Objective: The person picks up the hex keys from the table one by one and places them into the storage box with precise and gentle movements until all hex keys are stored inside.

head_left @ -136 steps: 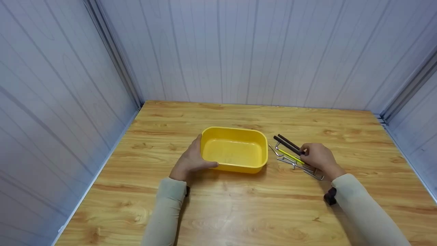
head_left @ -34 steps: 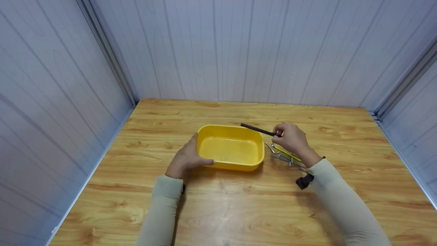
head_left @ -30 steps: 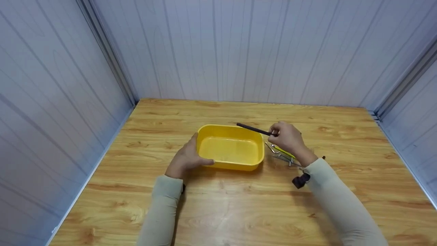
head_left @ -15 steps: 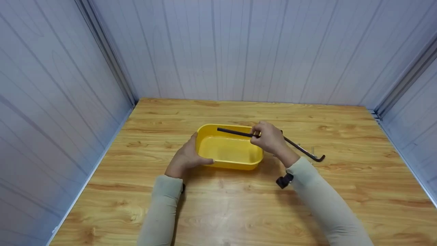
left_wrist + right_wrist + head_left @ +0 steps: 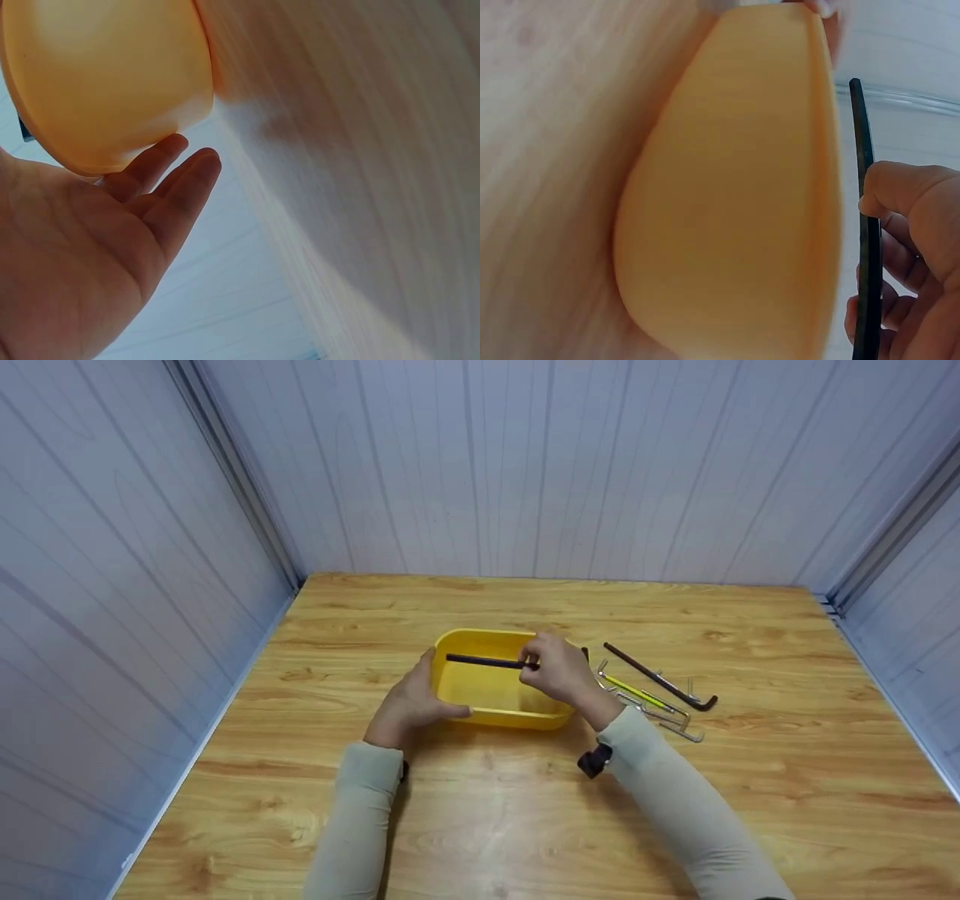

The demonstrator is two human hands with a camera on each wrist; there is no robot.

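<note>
In the head view my left hand (image 5: 412, 705) holds the left end of a yellow plastic box (image 5: 517, 721), its thumb along the near side. The left wrist view has that hand's fingers (image 5: 184, 191) against the box wall (image 5: 112, 82). My right hand (image 5: 561, 669) pinches a long black hex key (image 5: 484, 661) above the box opening, its long arm pointing left. In the right wrist view the hex key (image 5: 863, 142) lies between thumb and fingers, beside the box rim. Part of the box's right end is hidden by the right hand.
Right of the box, a second black hex key (image 5: 652, 673) lies on the wooden table (image 5: 480, 810). Beside it are a yellow-green hex key (image 5: 637, 691) and several silver ones (image 5: 681, 732). White panel walls (image 5: 510, 472) stand at the back and sides.
My right hand took one black hex key from the pile, lifted it and carried it left over the box. The other black one stayed on the table. The left hand keeps its hold.
</note>
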